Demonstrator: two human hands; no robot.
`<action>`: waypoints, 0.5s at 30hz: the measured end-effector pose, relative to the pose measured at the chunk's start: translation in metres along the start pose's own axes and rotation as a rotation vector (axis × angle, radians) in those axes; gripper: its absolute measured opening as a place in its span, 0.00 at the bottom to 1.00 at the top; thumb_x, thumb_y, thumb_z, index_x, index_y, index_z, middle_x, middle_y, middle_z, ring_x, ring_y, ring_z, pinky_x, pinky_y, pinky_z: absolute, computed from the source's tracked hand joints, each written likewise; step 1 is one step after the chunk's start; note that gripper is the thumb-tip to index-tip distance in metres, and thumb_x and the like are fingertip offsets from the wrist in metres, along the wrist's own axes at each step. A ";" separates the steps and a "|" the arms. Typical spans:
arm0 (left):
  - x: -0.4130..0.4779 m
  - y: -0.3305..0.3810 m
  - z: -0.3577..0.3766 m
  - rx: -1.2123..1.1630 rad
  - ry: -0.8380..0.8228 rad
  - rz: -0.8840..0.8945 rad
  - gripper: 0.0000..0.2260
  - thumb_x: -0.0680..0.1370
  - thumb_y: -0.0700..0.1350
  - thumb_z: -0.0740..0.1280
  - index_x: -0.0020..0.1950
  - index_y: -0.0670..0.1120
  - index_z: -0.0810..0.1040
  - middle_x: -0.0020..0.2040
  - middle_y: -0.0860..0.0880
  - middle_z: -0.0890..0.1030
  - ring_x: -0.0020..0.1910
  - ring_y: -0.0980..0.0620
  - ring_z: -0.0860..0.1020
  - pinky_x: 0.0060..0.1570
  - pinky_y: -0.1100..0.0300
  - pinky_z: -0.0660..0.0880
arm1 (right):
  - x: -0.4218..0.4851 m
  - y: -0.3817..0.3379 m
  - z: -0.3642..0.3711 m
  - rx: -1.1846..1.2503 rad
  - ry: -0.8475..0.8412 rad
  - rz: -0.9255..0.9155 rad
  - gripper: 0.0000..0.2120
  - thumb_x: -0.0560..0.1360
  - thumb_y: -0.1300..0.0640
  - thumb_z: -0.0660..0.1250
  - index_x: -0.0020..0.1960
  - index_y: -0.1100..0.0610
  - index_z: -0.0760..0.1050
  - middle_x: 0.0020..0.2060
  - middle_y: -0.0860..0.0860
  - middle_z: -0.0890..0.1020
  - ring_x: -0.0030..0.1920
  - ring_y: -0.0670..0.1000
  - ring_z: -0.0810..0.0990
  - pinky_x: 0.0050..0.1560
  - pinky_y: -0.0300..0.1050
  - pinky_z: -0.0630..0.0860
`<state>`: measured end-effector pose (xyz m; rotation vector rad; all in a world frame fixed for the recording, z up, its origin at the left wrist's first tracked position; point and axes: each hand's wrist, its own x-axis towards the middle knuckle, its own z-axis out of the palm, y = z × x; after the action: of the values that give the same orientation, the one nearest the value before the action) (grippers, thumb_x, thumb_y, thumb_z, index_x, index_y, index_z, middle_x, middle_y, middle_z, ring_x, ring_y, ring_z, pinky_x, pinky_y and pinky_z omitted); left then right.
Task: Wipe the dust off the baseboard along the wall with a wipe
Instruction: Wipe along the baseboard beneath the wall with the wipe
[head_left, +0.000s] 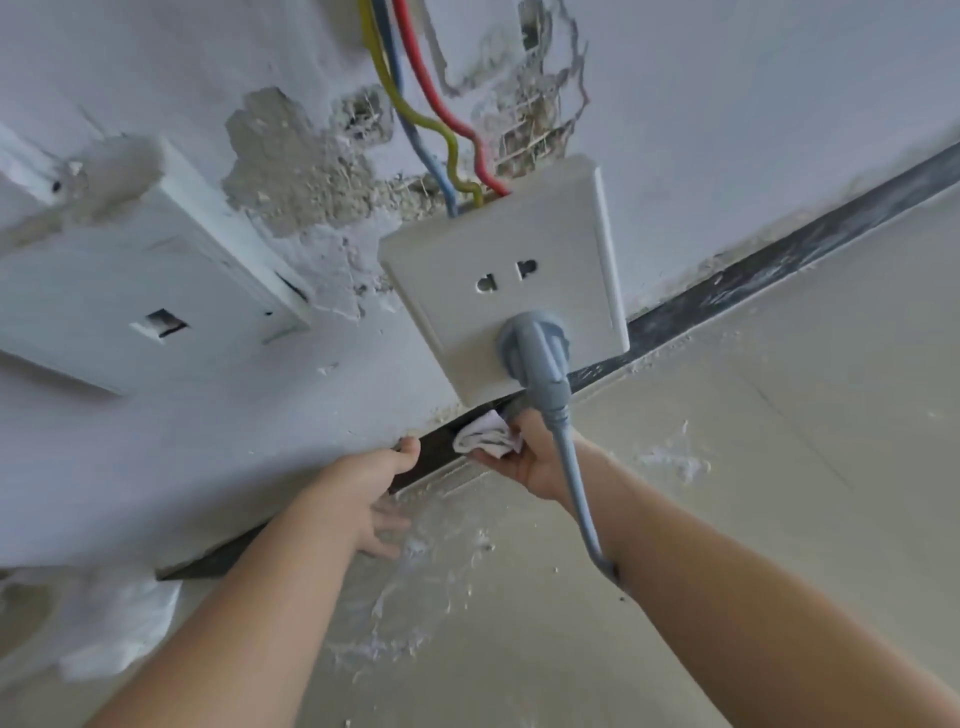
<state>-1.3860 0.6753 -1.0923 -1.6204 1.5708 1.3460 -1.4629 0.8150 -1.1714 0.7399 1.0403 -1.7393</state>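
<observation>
At far left a white square plastic wall box (145, 291) stands out from the white painted wall (156, 457), whose plaster is broken to rough grey grit towards the middle. Below it the left hand (369, 499) has its fingers apart and holds nothing. Its thumb touches the wall's lower edge, prob. to steady the body while leaning low. Next to it the dark narrow baseboard strip (753, 275) runs along the wall foot, matt and streaked w/ pale dust. The right hand (524, 462) grips a white crumpled soft wipe (488, 436) and presses it on the baseboard right under the white glossy socket plate (509, 275), i.e. a spot hard to reach. A grey rubbery plug and cable (540, 358) hang across the right wrist, so this hand must work behind them. Further right the baseboard looks not yet wiped. The beige floor (779, 493) has dried white splashes.
</observation>
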 end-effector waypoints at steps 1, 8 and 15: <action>0.000 0.000 0.001 -0.013 0.008 -0.005 0.34 0.75 0.56 0.68 0.72 0.38 0.61 0.67 0.37 0.68 0.59 0.39 0.75 0.55 0.38 0.69 | 0.000 -0.011 -0.007 0.007 0.016 -0.010 0.14 0.79 0.64 0.57 0.62 0.72 0.68 0.60 0.68 0.75 0.46 0.64 0.81 0.32 0.51 0.82; -0.002 0.001 0.006 -0.063 0.014 0.004 0.32 0.77 0.55 0.66 0.75 0.40 0.59 0.74 0.38 0.63 0.66 0.41 0.71 0.62 0.38 0.66 | -0.037 -0.053 -0.068 0.542 0.295 -0.302 0.07 0.79 0.61 0.57 0.46 0.63 0.71 0.38 0.56 0.76 0.34 0.52 0.78 0.23 0.38 0.76; -0.004 0.001 0.006 -0.066 0.017 0.028 0.33 0.77 0.54 0.66 0.75 0.40 0.59 0.74 0.39 0.62 0.65 0.40 0.72 0.58 0.38 0.68 | -0.031 -0.004 -0.018 -0.252 -0.147 0.084 0.12 0.78 0.67 0.53 0.51 0.69 0.75 0.39 0.61 0.83 0.34 0.53 0.83 0.37 0.45 0.82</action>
<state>-1.3881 0.6823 -1.0910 -1.6592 1.5796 1.4160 -1.4547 0.8443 -1.1529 0.4826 1.0862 -1.5323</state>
